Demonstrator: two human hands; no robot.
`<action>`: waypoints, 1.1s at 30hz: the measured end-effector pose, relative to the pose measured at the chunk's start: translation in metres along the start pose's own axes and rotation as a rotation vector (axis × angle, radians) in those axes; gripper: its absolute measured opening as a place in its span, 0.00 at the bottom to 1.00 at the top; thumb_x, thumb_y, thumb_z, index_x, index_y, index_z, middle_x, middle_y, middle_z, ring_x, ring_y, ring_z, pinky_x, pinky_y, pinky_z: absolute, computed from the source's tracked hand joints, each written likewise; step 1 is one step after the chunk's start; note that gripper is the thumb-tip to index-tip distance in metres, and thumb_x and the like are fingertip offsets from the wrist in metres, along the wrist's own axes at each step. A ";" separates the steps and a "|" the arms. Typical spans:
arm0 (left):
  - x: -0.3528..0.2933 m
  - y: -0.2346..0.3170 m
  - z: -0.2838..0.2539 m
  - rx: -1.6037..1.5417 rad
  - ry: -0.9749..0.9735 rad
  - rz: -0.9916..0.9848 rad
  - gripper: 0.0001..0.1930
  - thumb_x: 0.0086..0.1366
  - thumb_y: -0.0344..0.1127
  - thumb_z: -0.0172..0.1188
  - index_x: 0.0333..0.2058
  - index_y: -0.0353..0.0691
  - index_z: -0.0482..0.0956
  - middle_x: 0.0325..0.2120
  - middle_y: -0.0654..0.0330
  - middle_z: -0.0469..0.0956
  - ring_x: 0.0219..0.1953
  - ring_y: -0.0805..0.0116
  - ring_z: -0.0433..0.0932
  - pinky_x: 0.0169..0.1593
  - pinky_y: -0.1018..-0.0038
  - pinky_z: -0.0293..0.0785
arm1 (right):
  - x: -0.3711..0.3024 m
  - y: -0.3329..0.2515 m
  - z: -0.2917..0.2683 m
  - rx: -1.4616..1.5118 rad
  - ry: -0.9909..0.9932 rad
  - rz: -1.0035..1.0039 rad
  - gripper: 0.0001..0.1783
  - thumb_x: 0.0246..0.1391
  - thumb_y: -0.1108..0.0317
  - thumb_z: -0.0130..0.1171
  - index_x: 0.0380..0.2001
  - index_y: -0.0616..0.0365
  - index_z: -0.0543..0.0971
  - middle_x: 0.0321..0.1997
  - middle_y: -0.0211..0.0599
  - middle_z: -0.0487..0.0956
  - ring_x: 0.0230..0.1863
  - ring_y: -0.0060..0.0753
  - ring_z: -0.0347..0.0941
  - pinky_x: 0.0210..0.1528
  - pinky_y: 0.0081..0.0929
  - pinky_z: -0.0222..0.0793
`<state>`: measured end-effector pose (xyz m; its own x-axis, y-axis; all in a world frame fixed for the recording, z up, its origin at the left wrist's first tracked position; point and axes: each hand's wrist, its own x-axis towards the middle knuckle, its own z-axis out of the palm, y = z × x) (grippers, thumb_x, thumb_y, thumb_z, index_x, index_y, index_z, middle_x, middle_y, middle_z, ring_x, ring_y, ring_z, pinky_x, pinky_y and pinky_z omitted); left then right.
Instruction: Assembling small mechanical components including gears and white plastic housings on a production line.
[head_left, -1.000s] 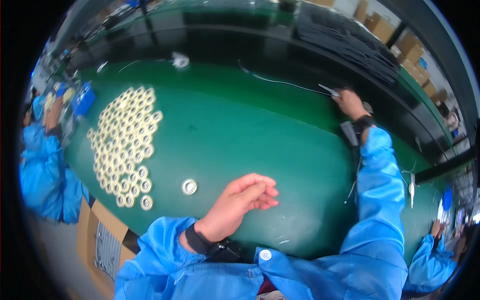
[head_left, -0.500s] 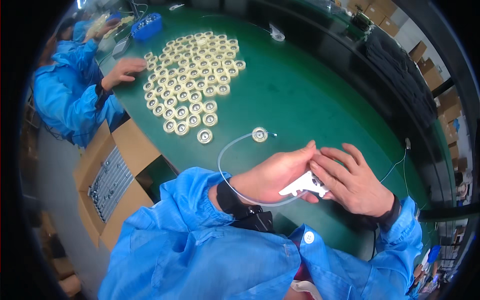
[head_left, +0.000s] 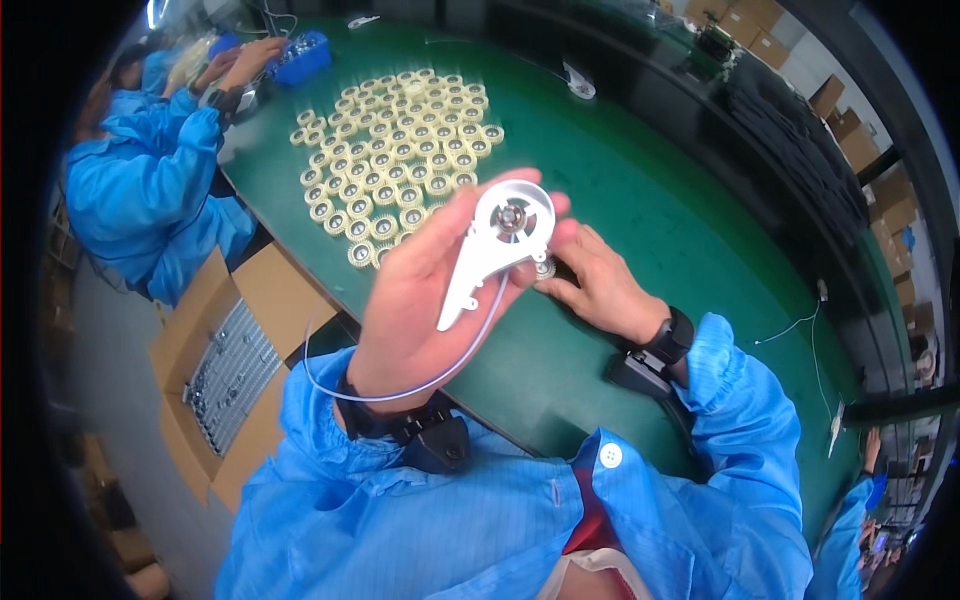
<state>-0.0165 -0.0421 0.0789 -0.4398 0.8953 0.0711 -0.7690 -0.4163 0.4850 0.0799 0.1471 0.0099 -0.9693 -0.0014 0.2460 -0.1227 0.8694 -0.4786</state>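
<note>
In my left hand [head_left: 405,300], raised over the table's near part, lies a white plastic housing [head_left: 482,262]. It has a round, open ring end and a tapered tail; small metal parts and dark reddish windings show inside the ring. A thin pale tube [head_left: 375,398] runs from it and loops over my wrist. To its right, my right hand [head_left: 615,292] reaches down to the table. Its thumb and fingers close around a small toothed ring part [head_left: 545,269], half hidden by both hands.
Many cream toothed rings with dark centres [head_left: 400,150] stand grouped on the green table [head_left: 600,170]. At left is an open cardboard box [head_left: 185,340] with metal pieces inside. A co-worker in blue [head_left: 150,190] sits by a blue bin [head_left: 300,58] at the far left.
My left hand has lifted the housing up and leftward, turning its ring end upward. My right hand has left the housing for the lone toothed ring. The co-worker's hand has moved toward the blue bin.
</note>
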 end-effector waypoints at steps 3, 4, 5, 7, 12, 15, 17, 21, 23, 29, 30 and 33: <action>0.010 -0.014 -0.015 -0.212 -0.041 -0.174 0.24 0.74 0.42 0.37 0.60 0.29 0.57 0.58 0.33 0.59 0.59 0.39 0.63 0.53 0.66 0.72 | -0.004 0.006 -0.007 0.132 0.061 0.034 0.20 0.50 0.70 0.61 0.47 0.58 0.72 0.47 0.41 0.73 0.48 0.45 0.72 0.48 0.34 0.70; 0.015 -0.020 -0.018 -0.292 -0.040 -0.241 0.24 0.74 0.41 0.38 0.60 0.29 0.57 0.58 0.33 0.59 0.59 0.40 0.64 0.52 0.67 0.73 | -0.007 0.005 -0.014 0.278 0.122 0.020 0.18 0.51 0.71 0.60 0.47 0.59 0.72 0.46 0.41 0.74 0.47 0.41 0.73 0.49 0.32 0.71; 0.020 -0.025 -0.017 -0.371 -0.040 -0.310 0.23 0.74 0.40 0.38 0.60 0.30 0.58 0.58 0.34 0.60 0.59 0.40 0.64 0.50 0.68 0.74 | -0.014 -0.003 -0.031 0.400 0.134 0.250 0.17 0.52 0.74 0.60 0.46 0.61 0.72 0.45 0.38 0.76 0.47 0.31 0.74 0.51 0.27 0.71; 0.030 -0.040 -0.012 -0.367 -0.009 -0.368 0.23 0.73 0.39 0.39 0.61 0.30 0.57 0.59 0.38 0.61 0.57 0.45 0.68 0.47 0.70 0.76 | -0.040 0.015 -0.053 0.722 0.214 0.353 0.18 0.52 0.77 0.59 0.48 0.62 0.74 0.46 0.35 0.75 0.49 0.26 0.73 0.53 0.24 0.70; 0.055 -0.081 -0.006 -0.154 -0.057 -0.386 0.23 0.72 0.38 0.42 0.62 0.32 0.57 0.57 0.46 0.64 0.49 0.57 0.74 0.45 0.73 0.76 | -0.094 0.002 -0.107 0.516 0.295 0.248 0.21 0.52 0.79 0.58 0.52 0.61 0.76 0.47 0.35 0.73 0.49 0.27 0.72 0.53 0.24 0.70; 0.066 -0.104 -0.001 0.069 0.009 -0.354 0.22 0.73 0.38 0.42 0.61 0.33 0.58 0.55 0.49 0.68 0.46 0.62 0.75 0.42 0.75 0.75 | -0.106 -0.004 -0.106 0.567 0.314 0.265 0.21 0.51 0.78 0.61 0.50 0.62 0.77 0.45 0.34 0.73 0.48 0.25 0.72 0.52 0.25 0.70; 0.070 -0.118 0.000 0.212 0.061 -0.333 0.22 0.73 0.38 0.42 0.61 0.34 0.59 0.53 0.51 0.71 0.44 0.65 0.75 0.41 0.77 0.74 | -0.108 -0.005 -0.101 0.908 0.409 0.333 0.19 0.49 0.78 0.64 0.47 0.61 0.78 0.44 0.33 0.73 0.46 0.25 0.72 0.50 0.24 0.70; 0.072 -0.130 -0.008 0.307 0.074 -0.343 0.20 0.73 0.41 0.40 0.56 0.34 0.65 0.46 0.57 0.74 0.41 0.71 0.75 0.40 0.79 0.70 | -0.106 0.012 -0.097 0.492 0.302 0.223 0.21 0.45 0.77 0.67 0.45 0.59 0.79 0.42 0.32 0.74 0.38 0.23 0.71 0.42 0.21 0.70; 0.073 -0.131 -0.012 0.297 0.069 -0.364 0.19 0.72 0.41 0.42 0.54 0.35 0.68 0.43 0.59 0.75 0.40 0.72 0.75 0.40 0.79 0.68 | -0.105 0.016 -0.086 0.514 0.310 0.226 0.22 0.44 0.76 0.67 0.46 0.58 0.79 0.40 0.32 0.75 0.36 0.22 0.70 0.39 0.20 0.68; 0.071 -0.128 -0.004 0.122 -0.026 -0.361 0.20 0.71 0.37 0.38 0.53 0.29 0.68 0.46 0.52 0.75 0.47 0.68 0.74 0.53 0.73 0.68 | -0.100 0.017 -0.066 0.664 0.383 0.344 0.18 0.44 0.75 0.69 0.41 0.60 0.79 0.39 0.29 0.76 0.37 0.21 0.70 0.40 0.20 0.67; 0.070 -0.126 -0.006 0.143 -0.029 -0.377 0.20 0.71 0.36 0.41 0.53 0.28 0.68 0.46 0.52 0.75 0.48 0.67 0.74 0.55 0.71 0.68 | -0.101 0.018 -0.066 0.653 0.388 0.329 0.17 0.44 0.74 0.69 0.40 0.60 0.79 0.39 0.30 0.77 0.37 0.22 0.71 0.40 0.20 0.67; 0.068 -0.121 -0.005 0.178 -0.055 -0.387 0.19 0.69 0.35 0.45 0.52 0.28 0.70 0.46 0.52 0.76 0.49 0.67 0.74 0.55 0.70 0.67 | -0.102 0.019 -0.064 0.642 0.408 0.285 0.17 0.43 0.74 0.70 0.39 0.60 0.80 0.39 0.31 0.77 0.38 0.22 0.71 0.41 0.21 0.66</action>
<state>0.0443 0.0684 0.0209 -0.1055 0.9892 -0.1014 -0.7781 -0.0186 0.6279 0.1898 0.1957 0.0301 -0.8431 0.4651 0.2699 -0.1010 0.3561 -0.9290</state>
